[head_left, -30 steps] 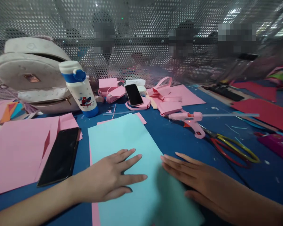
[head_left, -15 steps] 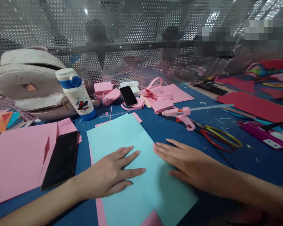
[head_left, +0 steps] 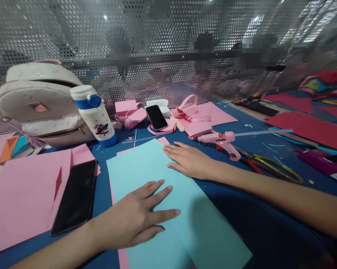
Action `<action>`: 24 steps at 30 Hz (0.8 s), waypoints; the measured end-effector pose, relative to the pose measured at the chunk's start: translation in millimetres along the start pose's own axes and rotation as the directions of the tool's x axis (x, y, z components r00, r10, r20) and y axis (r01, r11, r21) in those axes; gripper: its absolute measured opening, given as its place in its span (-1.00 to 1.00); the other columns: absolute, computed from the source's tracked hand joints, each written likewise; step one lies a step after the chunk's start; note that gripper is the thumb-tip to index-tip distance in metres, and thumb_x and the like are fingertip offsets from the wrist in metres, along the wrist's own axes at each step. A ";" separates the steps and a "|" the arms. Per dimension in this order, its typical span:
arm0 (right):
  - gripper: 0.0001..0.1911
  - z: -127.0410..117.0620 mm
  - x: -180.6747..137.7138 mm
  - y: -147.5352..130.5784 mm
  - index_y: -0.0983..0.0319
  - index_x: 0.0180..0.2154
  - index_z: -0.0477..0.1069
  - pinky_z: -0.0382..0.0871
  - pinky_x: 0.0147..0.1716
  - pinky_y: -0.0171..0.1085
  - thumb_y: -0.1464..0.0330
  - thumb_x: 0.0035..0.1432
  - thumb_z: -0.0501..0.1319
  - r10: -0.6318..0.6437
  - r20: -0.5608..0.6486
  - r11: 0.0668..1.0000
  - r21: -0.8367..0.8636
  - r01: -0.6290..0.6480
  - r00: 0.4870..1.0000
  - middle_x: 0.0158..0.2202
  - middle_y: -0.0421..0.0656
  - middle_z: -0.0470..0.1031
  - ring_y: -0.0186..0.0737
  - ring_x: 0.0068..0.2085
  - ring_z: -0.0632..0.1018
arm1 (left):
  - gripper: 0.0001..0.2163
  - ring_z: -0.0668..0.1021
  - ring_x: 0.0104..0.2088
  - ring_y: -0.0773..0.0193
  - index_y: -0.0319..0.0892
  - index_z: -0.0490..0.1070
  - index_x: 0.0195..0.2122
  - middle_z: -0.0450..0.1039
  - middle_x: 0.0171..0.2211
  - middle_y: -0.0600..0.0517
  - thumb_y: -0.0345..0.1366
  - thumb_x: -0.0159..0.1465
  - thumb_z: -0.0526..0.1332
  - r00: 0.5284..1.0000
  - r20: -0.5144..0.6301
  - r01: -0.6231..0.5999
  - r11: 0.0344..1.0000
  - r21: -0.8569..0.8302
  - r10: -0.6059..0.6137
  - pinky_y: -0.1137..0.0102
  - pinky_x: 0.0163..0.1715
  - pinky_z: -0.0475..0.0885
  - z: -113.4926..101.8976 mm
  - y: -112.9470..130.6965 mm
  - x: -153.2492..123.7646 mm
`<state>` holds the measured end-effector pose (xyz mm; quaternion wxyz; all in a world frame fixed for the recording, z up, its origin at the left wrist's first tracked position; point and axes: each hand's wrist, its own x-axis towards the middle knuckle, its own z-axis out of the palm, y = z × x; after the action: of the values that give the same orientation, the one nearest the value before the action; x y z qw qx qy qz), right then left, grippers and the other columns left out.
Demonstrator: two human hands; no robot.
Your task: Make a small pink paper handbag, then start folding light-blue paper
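Note:
A light blue sheet of paper (head_left: pixel 135 164) lies in front of me, with the edge of a pink sheet (head_left: pixel 123 258) showing beneath its left side. My left hand (head_left: pixel 146 215) rests palm down on the blue paper, fingers spread. Flat across the paper's upper right edge lies my right hand (head_left: pixel 189 160), its fingers stretched out to the left. Neither hand grips anything. Right of that hand, a pink hot glue gun (head_left: pixel 223 142) with a clear glue stick (head_left: pixel 260 132) lies beside scissors (head_left: pixel 280 168) with yellow and red handles.
On the left are pink sheets (head_left: pixel 25 194), a black phone (head_left: pixel 77 198), a white backpack (head_left: pixel 53 108) and a bottle (head_left: pixel 97 117). Behind the paper lie a second phone (head_left: pixel 156 117) and folded pink pieces (head_left: pixel 195 129). Red card (head_left: pixel 311 129) and a purple device (head_left: pixel 322 164) sit right.
My right hand has slid up and left along the blue paper's right edge. The lower right part of the paper now lies flatter. My left hand stays spread in nearly the same place.

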<state>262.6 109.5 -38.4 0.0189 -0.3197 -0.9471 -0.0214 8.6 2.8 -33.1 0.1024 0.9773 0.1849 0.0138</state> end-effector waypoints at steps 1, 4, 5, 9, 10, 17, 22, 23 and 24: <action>-0.39 1.0 5.2 2.0 0.48 0.30 0.22 0.09 0.34 0.10 0.15 0.44 0.01 0.009 0.005 1.000 -0.004 -0.009 1.000 0.33 0.16 0.21 0.08 0.34 0.28 | -0.49 0.01 0.40 -0.26 0.00 0.04 0.41 -0.08 0.43 -0.24 -0.18 0.46 0.08 1.000 0.009 0.002 1.000 0.002 -0.002 -0.17 0.26 0.22 -0.4 0.1 0.0; -0.38 3.0 17.3 6.2 0.50 0.30 0.20 0.09 0.35 0.08 0.17 0.43 0.01 0.041 0.007 0.999 -0.014 -0.041 0.999 0.34 0.16 0.20 0.08 0.35 0.27 | -0.50 0.01 0.40 -0.27 0.00 0.05 0.40 -0.08 0.43 -0.25 -0.18 0.46 0.07 1.000 0.018 0.004 1.000 0.000 -0.004 -0.17 0.27 0.21 -0.7 0.6 -0.3; -0.38 3.7 19.8 7.1 0.50 0.30 0.20 0.10 0.34 0.07 0.18 0.43 0.01 0.047 0.003 0.999 -0.016 -0.047 0.999 0.34 0.16 0.20 0.08 0.35 0.27 | -0.50 0.02 0.40 -0.27 0.00 0.05 0.40 -0.09 0.43 -0.24 -0.18 0.46 0.08 1.000 0.012 0.003 1.000 -0.003 -0.003 -0.16 0.27 0.21 -0.5 0.5 -0.4; -0.39 7.1 19.0 7.5 0.47 0.31 0.20 0.15 0.32 0.08 0.18 0.42 0.02 0.048 -0.031 0.999 0.002 -0.048 0.998 0.35 0.16 0.18 0.09 0.35 0.26 | -0.49 0.05 0.39 -0.27 0.00 0.07 0.40 -0.08 0.43 -0.21 -0.20 0.45 0.11 1.000 -0.028 -0.001 1.000 -0.008 0.001 -0.15 0.27 0.21 1.4 -0.4 -0.3; -0.39 7.9 16.1 6.6 0.45 0.31 0.21 0.17 0.31 0.08 0.18 0.42 0.02 0.052 -0.041 0.999 0.012 -0.051 0.998 0.35 0.16 0.18 0.09 0.35 0.26 | -0.50 0.05 0.39 -0.27 0.00 0.07 0.40 -0.07 0.43 -0.20 -0.21 0.45 0.10 0.999 -0.033 -0.002 1.000 -0.006 0.002 -0.14 0.27 0.22 1.7 -0.6 -0.2; -0.46 3.6 -34.9 -12.1 0.35 0.31 0.23 0.19 0.31 0.07 0.21 0.45 -0.04 0.049 -0.047 0.996 0.074 -0.046 0.998 0.34 0.07 0.22 0.02 0.33 0.30 | -0.52 0.06 0.39 -0.27 -0.02 0.09 0.39 -0.03 0.42 -0.23 -0.20 0.46 0.07 0.999 -0.031 -0.011 1.000 0.019 0.011 -0.14 0.24 0.26 1.0 1.0 -1.0; -0.48 -3.8 -86.5 -29.1 0.32 0.33 0.20 0.23 0.30 0.07 0.26 0.45 -0.02 0.073 0.021 0.985 0.156 -0.076 0.997 0.35 0.03 0.20 0.00 0.35 0.28 | -0.51 0.04 0.40 -0.25 0.01 0.05 0.40 -0.05 0.42 -0.23 -0.20 0.47 0.06 1.000 -0.008 -0.003 1.000 0.028 0.003 -0.15 0.25 0.25 1.7 1.2 -0.9; -0.49 -5.0 -96.2 -32.4 0.29 0.34 0.20 0.22 0.30 0.05 0.29 0.44 -0.02 0.071 0.013 0.981 0.179 -0.072 0.997 0.35 0.00 0.21 -0.02 0.35 0.27 | -0.50 0.04 0.40 -0.25 0.01 0.04 0.40 -0.06 0.42 -0.23 -0.20 0.47 0.06 1.000 -0.008 -0.001 1.000 0.029 0.002 -0.15 0.25 0.25 1.9 0.9 -0.7; -0.50 -6.3 -105.5 -35.7 0.26 0.34 0.20 0.22 0.31 0.02 0.31 0.44 -0.01 0.064 -0.002 0.977 0.203 -0.062 0.998 0.35 -0.03 0.23 -0.05 0.35 0.27 | -0.50 0.04 0.40 -0.25 0.01 0.03 0.41 -0.06 0.43 -0.23 -0.20 0.47 0.06 1.000 -0.007 -0.001 1.000 0.028 0.001 -0.15 0.25 0.25 2.0 0.7 -0.7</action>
<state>324.9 17.0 -38.3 0.0558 -0.3460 -0.9336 0.0744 8.3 1.6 -34.9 0.0883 0.9786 0.1851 0.0147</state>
